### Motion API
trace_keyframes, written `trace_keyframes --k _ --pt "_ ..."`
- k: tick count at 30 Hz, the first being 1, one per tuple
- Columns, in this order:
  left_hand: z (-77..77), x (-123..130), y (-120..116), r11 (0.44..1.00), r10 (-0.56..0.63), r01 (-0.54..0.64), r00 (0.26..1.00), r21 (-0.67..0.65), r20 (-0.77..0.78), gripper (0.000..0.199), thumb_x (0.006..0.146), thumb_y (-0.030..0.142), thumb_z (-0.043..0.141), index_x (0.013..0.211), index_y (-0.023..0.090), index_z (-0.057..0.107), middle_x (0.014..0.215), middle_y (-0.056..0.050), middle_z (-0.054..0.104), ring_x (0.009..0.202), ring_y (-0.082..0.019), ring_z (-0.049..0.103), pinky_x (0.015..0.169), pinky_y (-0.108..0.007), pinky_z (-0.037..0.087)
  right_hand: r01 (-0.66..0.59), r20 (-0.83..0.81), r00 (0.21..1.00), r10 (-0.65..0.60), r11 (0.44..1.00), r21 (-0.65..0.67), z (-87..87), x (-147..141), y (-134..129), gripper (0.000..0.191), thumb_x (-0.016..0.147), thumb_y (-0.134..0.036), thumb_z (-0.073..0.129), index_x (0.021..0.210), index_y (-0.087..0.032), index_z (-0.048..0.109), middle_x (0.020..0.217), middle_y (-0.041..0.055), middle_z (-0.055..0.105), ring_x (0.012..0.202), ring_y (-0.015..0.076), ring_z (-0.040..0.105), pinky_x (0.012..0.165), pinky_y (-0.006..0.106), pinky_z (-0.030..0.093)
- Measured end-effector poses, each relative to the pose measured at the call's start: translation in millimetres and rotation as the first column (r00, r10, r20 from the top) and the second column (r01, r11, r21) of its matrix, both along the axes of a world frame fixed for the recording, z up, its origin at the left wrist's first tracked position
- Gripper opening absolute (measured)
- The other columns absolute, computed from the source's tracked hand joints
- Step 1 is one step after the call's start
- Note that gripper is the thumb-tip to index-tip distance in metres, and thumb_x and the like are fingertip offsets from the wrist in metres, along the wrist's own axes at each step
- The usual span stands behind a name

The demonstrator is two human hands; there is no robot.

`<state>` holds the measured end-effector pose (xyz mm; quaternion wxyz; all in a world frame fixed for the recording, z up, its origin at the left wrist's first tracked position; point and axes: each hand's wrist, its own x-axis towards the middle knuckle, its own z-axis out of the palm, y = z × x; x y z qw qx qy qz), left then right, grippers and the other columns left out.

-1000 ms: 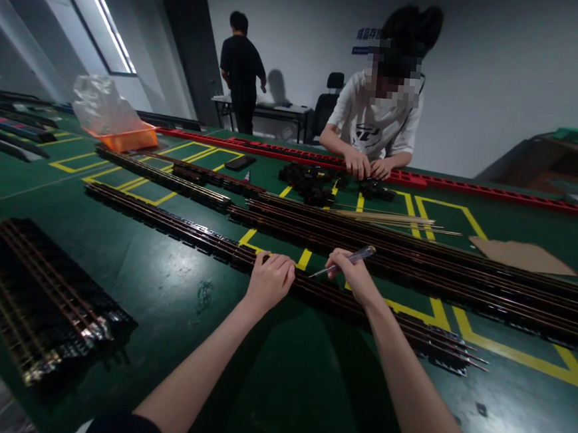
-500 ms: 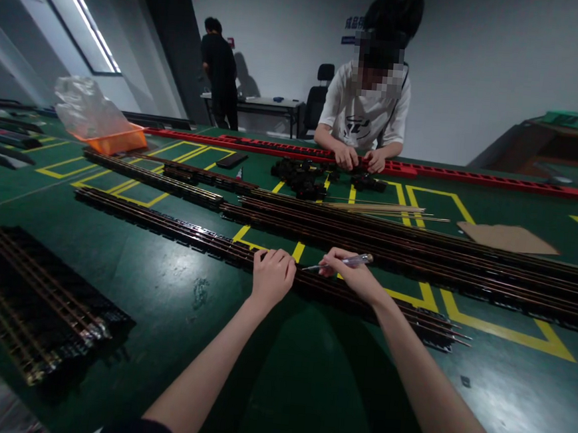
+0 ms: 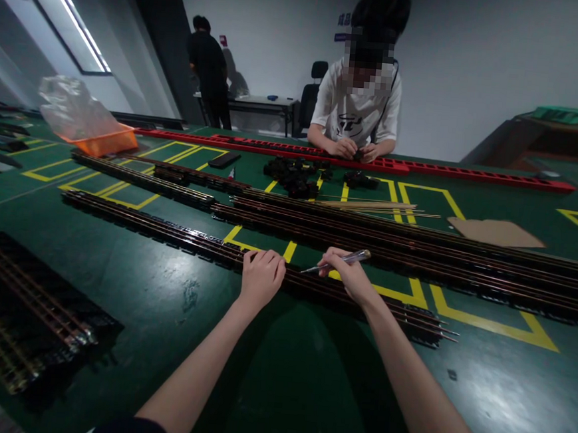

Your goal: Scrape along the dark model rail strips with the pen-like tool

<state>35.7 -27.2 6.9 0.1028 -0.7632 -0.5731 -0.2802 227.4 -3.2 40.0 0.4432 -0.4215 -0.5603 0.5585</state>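
A long black strip with copper-coloured rods point(image 3: 168, 231) lies across the green table in front of me. My left hand point(image 3: 263, 274) is closed over the strip near its middle, fingers wrapped on its far edge. Just to the right, my right hand point(image 3: 343, 272) grips a thin screwdriver point(image 3: 353, 256) with a clear handle. Its tip points down and left at the strip, close to my left fingers; whether it touches cannot be made out. Several rod ends stick out at the strip's right end.
More rodded strips point(image 3: 417, 246) lie beyond, and a stack point(image 3: 26, 302) sits at the left. Farther back are black parts point(image 3: 292, 177), a red rail point(image 3: 482, 176), cardboard point(image 3: 498, 232) and an orange tray point(image 3: 107, 141). A person point(image 3: 360, 109) works opposite; another stands behind.
The whole view has shifted slightly, so most things appear farther left. The screwdriver remains in my right hand, and the opposite person's hands are closer together.
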Motion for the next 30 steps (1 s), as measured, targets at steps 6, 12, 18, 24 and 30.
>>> trace_keyframes --k 6,12,18,24,30 --pt "0.4 0.1 -0.5 1.000 0.002 -0.001 1.000 -0.017 0.011 0.029 0.091 0.022 0.036 0.081 0.019 0.063 0.084 -0.003 0.068 0.083 -0.019 0.059 0.085 -0.039 0.031 0.062 -0.059 0.996 -0.064 0.998 -0.023 -2.5 2.8 2.7 0.021 0.063 -0.031 0.054 0.047 -0.017 0.053 0.046 -0.0009 0.049 0.045 0.0088 0.046 0.046 0.022 0.036" --pt "1.8 0.4 -0.7 1.000 -0.014 0.014 1.000 0.001 0.028 0.031 0.091 0.023 0.035 0.079 0.020 0.064 0.083 -0.004 0.068 0.081 -0.019 0.058 0.084 -0.039 0.032 0.123 -0.101 0.987 -0.126 0.992 -0.038 -4.0 4.0 4.6 0.019 0.058 -0.028 0.050 0.042 -0.018 0.048 0.041 -0.0013 0.043 0.040 0.0078 0.039 0.040 0.020 0.029" --pt "1.3 0.2 -1.0 1.000 -0.001 0.001 1.000 -0.029 0.012 0.029 0.091 0.022 0.037 0.082 0.019 0.064 0.085 -0.003 0.068 0.084 -0.019 0.059 0.085 -0.040 0.031 0.163 -0.139 0.975 -0.173 0.983 -0.081 -5.3 2.3 5.8 0.016 0.052 -0.024 0.049 0.038 -0.018 0.044 0.036 -0.0036 0.037 0.034 0.0056 0.032 0.036 0.020 0.025" --pt "0.2 0.1 -0.6 1.000 -0.007 0.007 1.000 0.005 0.008 0.029 0.091 0.022 0.037 0.081 0.020 0.063 0.084 -0.003 0.069 0.083 -0.019 0.059 0.085 -0.039 0.032 0.205 -0.166 0.962 -0.217 0.975 -0.090 -7.4 3.2 7.1 0.016 0.051 -0.023 0.047 0.037 -0.018 0.042 0.034 -0.0027 0.039 0.030 0.0043 0.027 0.033 0.019 0.017" --pt "0.0 -0.2 -0.5 1.000 -0.012 0.012 1.000 -0.002 0.025 0.029 0.092 0.022 0.036 0.080 0.020 0.063 0.084 -0.003 0.069 0.082 -0.019 0.059 0.084 -0.039 0.032 0.183 -0.177 0.965 -0.193 0.980 -0.072 -7.9 4.9 7.5 0.017 0.053 -0.024 0.047 0.039 -0.018 0.041 0.033 -0.0044 0.035 0.030 0.0038 0.027 0.033 0.018 0.018"
